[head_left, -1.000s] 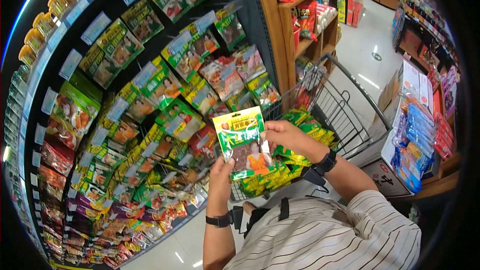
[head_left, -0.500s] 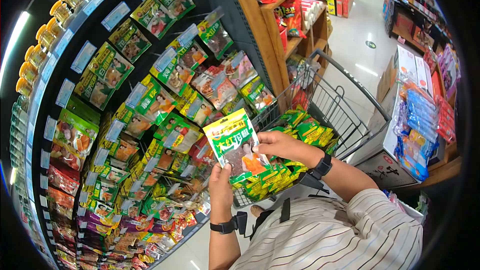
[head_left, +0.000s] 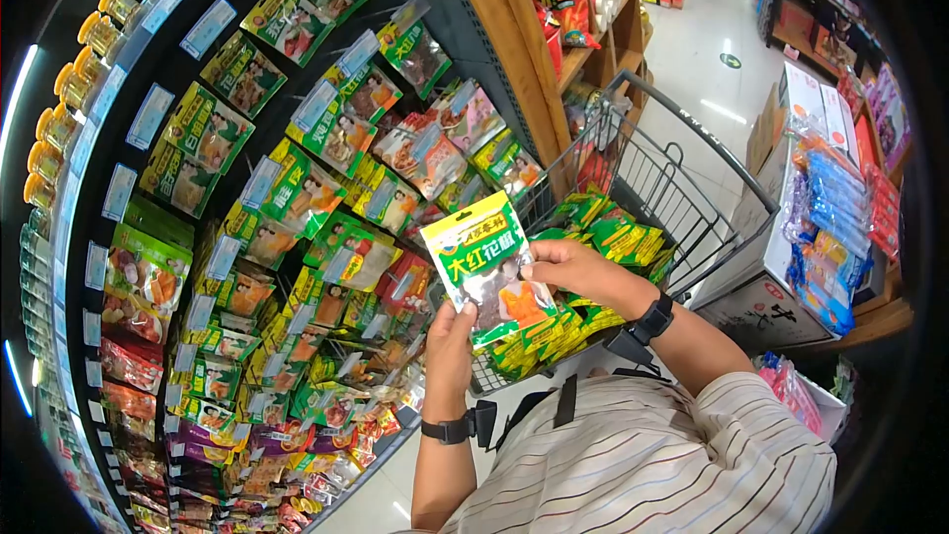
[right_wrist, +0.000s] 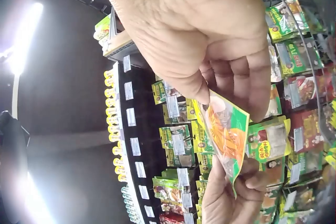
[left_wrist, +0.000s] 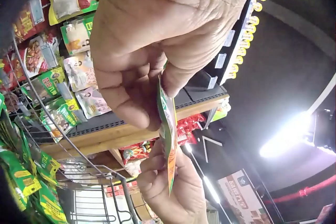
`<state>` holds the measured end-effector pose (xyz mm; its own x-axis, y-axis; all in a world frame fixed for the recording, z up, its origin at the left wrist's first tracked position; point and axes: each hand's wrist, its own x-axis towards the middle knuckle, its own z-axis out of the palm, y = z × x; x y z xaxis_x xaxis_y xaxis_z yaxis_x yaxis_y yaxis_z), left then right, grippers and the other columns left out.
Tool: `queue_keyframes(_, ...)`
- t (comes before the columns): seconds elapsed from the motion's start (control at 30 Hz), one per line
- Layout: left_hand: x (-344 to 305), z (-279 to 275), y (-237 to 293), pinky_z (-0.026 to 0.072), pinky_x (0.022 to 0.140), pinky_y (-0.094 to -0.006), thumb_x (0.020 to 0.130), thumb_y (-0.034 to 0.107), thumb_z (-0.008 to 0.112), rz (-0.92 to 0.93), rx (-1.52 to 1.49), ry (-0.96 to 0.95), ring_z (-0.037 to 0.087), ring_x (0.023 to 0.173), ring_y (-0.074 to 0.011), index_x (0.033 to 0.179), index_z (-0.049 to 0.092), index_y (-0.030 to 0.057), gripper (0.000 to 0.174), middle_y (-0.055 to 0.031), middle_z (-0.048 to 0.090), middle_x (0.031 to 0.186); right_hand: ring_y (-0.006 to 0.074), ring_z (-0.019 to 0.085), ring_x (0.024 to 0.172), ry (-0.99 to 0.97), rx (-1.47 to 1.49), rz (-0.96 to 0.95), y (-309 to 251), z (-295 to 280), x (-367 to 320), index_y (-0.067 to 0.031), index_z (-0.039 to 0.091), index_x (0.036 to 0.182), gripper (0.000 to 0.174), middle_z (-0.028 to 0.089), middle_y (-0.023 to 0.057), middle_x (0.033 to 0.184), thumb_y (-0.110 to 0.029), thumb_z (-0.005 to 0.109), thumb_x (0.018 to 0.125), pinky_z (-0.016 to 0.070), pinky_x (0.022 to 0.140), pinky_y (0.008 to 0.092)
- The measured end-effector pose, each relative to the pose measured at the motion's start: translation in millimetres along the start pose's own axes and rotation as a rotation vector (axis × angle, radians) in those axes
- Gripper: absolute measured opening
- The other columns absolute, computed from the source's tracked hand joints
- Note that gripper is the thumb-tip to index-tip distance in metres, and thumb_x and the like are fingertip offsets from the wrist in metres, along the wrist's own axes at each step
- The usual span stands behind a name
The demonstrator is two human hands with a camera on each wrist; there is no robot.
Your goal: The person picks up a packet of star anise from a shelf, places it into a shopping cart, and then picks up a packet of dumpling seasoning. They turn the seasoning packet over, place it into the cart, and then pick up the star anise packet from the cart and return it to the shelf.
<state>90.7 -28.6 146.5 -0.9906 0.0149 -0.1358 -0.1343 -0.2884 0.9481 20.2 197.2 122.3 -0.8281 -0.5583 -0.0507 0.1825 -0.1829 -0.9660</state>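
Note:
A green, white and yellow spice packet is held up in front of the person's torso, its printed front facing the head camera. The left hand pinches its lower left edge, thumb on the front. On the packet's right edge, the right hand has a pinch grip. The left wrist view shows the packet nearly edge-on between the left hand and the right hand. In the right wrist view the packet tilts between the right hand and the left hand.
A wire shopping cart beyond the hands holds many green and yellow packets. Hanging packets fill the curved shelf at the left, with jars along its edge. Wooden shelving stands behind; boxes with bagged goods are at the right.
The packet has turned so its front shows more plainly than a second ago, and has moved slightly right since half a second ago. Both hands still hold it. The head view has shifted a little.

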Motion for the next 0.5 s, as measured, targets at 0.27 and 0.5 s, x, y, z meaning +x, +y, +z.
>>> queue_keyframes(0.27, 13, -18, 7, 0.0437, 0.095, -0.0275, 0.1, 0.015, 0.056, -0.029, -0.024, -0.099, 0.058, 0.107, -0.011, 0.127, 0.056, 0.0026, 0.03, -0.0037, 0.063, 0.121, -0.0015, 0.049, 0.065, 0.061, 0.03, -0.069, -6, 27, 2, -0.0096, 0.062, 0.124, 0.03, 0.063, -0.008, 0.088, -0.024, 0.06, 0.098, 0.0363, 0.051, 0.0165)
queue_keyframes(0.5, 22, -37, 15, 0.0447, 0.094, -0.0272, 0.099, 0.015, 0.056, -0.082, -0.06, -0.164, 0.058, 0.107, -0.0111, 0.129, 0.055, 0.0029, 0.032, -0.0035, 0.063, 0.122, -0.0014, 0.049, 0.066, 0.139, 0.0, -0.019, -12, 47, 6, -0.0092, 0.064, 0.123, 0.029, 0.062, -0.0086, 0.089, -0.023, 0.06, 0.098, 0.0358, 0.052, 0.0171)
